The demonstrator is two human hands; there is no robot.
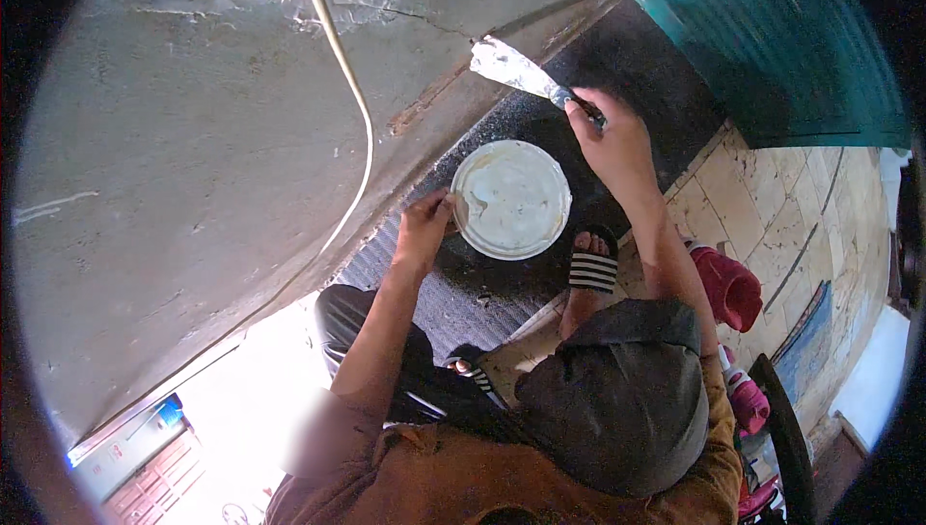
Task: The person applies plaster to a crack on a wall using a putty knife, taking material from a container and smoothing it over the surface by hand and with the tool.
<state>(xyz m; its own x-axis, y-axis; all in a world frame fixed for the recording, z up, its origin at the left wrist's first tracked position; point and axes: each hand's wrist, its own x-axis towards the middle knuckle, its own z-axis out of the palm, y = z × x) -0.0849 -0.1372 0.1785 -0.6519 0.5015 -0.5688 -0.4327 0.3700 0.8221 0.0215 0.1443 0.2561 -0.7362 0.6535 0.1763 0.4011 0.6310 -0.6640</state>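
Observation:
My left hand [422, 233] pinches the left edge of a round white plastic lid [513, 256], held level in front of my knees. Smooth white paste [516, 199], like filler, covers much of the lid. In my right hand [614, 144] is a putty knife [516, 69], gripped by its dark handle. White paste coats its blade. The blade's tip is at the lower part of the grey wall [212, 139], close to the end of a thin crack [424, 19]; I cannot tell whether it touches.
A pale cable [367, 139] hangs along the wall. A teal ribbed sheet [781, 52] stands at the far right. Underfoot are a dark mat [453, 308] and cream tiles [743, 187]. Red cloth-like items [728, 289] lie right of my striped sandal [592, 269]. Bright light fills the lower left.

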